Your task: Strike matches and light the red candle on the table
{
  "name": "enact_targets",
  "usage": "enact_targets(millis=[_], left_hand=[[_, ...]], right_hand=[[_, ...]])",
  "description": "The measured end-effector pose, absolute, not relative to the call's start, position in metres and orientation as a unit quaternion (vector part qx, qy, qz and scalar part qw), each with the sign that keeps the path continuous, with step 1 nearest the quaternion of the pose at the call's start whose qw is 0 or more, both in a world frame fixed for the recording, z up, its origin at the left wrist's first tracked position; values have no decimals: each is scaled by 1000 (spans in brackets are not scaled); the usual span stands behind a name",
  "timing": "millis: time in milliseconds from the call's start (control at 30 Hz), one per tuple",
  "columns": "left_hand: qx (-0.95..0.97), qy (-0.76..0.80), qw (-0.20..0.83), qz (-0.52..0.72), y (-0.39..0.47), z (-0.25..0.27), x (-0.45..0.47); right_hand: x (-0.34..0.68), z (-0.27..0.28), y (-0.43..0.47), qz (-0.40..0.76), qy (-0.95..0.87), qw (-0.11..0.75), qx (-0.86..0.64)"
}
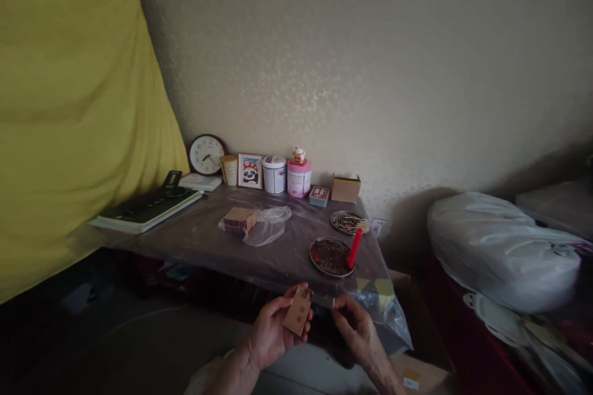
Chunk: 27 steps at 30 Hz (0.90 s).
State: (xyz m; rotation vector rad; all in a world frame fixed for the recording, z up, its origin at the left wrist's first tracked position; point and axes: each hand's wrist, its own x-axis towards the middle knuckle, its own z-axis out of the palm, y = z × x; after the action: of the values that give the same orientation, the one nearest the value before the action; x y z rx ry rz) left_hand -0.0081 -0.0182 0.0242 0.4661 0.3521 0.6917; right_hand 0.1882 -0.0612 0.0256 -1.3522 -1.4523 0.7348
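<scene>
My left hand (273,330) is closed around a small brown matchbox (297,316) with red marks on its face, tilted, its tray slid partly out at the top. My right hand (356,323), held apart from the box, pinches a thin matchstick (333,303) whose pale tip barely shows. Beyond the hands, a red candle (354,249) leans slightly at the right side of a round metal plate (311,260) covered in dark bits. Behind it, another metal plate (332,220) carries many loose matchsticks (356,223).
On the plastic-covered table (194,228) lie stacked matchboxes (239,221) in a clear bag (271,225). A clock (207,155), panda picture (250,171), tubs (275,175) and an open carton (345,188) line the wall. White bags (500,247) are at right.
</scene>
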Motion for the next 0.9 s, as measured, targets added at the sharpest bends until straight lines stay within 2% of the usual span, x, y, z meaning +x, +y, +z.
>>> enact_targets(millis=[100, 267, 633, 900], left_hand=[[220, 163, 894, 355, -19, 23, -6], [211, 162, 885, 382, -19, 23, -7], [220, 173, 876, 392, -19, 27, -9], [246, 145, 879, 381, -18, 24, -7]], right_hand=[[185, 19, -58, 345, -554, 530, -541], [182, 21, -55, 365, -535, 549, -529], [180, 29, -58, 404, -501, 577, -502], [179, 36, -61, 425, -493, 563, -509]])
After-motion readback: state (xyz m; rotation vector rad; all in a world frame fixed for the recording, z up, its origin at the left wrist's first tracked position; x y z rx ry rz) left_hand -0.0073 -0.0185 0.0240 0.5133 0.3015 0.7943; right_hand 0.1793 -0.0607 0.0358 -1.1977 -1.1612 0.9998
